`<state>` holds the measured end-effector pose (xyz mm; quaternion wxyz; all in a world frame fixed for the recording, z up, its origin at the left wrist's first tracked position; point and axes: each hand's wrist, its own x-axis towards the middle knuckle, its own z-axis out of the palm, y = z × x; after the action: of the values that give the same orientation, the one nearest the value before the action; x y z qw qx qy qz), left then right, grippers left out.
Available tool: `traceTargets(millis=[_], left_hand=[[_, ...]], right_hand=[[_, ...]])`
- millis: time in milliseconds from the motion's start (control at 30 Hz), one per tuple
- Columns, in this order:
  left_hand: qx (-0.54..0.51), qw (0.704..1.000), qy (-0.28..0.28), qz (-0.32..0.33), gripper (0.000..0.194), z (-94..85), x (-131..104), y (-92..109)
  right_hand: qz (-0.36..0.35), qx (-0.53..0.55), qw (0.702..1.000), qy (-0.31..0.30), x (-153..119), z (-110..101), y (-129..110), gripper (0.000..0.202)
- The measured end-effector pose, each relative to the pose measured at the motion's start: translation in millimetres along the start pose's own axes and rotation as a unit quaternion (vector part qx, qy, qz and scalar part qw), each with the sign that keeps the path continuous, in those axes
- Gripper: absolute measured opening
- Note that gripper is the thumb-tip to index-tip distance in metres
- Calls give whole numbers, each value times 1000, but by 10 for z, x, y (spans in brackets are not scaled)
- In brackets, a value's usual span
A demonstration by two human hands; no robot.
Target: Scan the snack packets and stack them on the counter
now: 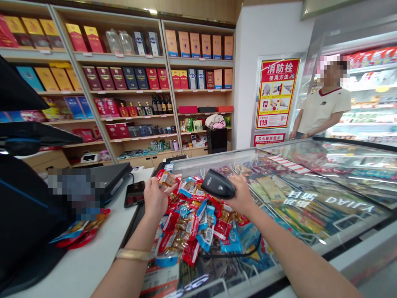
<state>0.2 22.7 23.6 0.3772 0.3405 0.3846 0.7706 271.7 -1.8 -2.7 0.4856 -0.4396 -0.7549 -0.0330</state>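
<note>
A black handheld scanner (218,184) is in my right hand (241,194), its head pointing left over a pile of small snack packets (186,219). The packets are red, blue and clear, heaped on the freezer's glass top. My left hand (156,198), with a gold band on its wrist, pinches a red snack packet (168,179) at the pile's back left edge. The packet's label faces up. A black cable (235,255) runs along the near side of the pile.
A black phone (134,194) lies on the white counter (102,248) at left, beside a dark monitor (25,198) and more packets (82,231). The glass-topped freezer (322,207) extends right. A person (324,107) stands behind it. Shelves of boxes (124,78) line the back wall.
</note>
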Motion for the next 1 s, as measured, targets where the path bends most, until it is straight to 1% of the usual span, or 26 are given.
traceTargets(millis=[67,167,267,433,633,833,1000], left_hand=[[-46,998,-34,-2,30,56,-65,26],[-75,994,-78,28,34,133,-163,39],[-75,990,-102,57,39,198,-251,36],[-50,987,-132,71,40,247,-324,7],[-39,988,-131,66,41,273,-352,-12],[-28,988,-133,70,38,275,-377,16],[-27,989,-131,66,41,285,-377,7]], right_hand=[[-5,11,1000,-9,2,-22,-54,34],[-11,21,999,-22,5,-46,-125,28],[-8,29,999,-29,4,-44,-168,29],[5,13,999,-45,6,-21,-197,31],[2,0,998,-56,14,-21,-196,31],[-3,-17,998,-64,13,-21,-198,30],[3,-9,998,-62,15,-18,-199,30]])
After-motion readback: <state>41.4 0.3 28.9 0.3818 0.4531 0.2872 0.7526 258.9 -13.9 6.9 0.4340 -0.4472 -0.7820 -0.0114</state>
